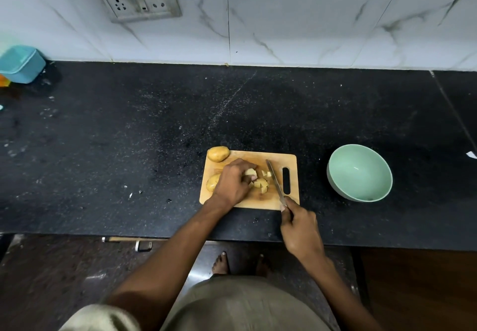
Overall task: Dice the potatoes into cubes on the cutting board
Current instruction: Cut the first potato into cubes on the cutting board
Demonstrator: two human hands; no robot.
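A wooden cutting board (289, 161) lies on the black counter. My left hand (233, 182) reaches over its middle, with the fingertips curled round a pale potato piece (249, 172). Cut cubes (261, 184) lie just right of that hand, and two more (267, 174) sit by the blade. My right hand (300, 228) grips the handle of a knife (275, 182), whose blade slants over the board right of the cubes. A whole potato (218, 153) rests on the board's far left corner. Another potato (212, 182) peeks out from behind my left hand.
An empty mint-green bowl (359, 172) stands on the counter to the right of the board. A blue lidded box (22, 64) sits at the far left by the marble wall. The counter's front edge runs just below my right hand.
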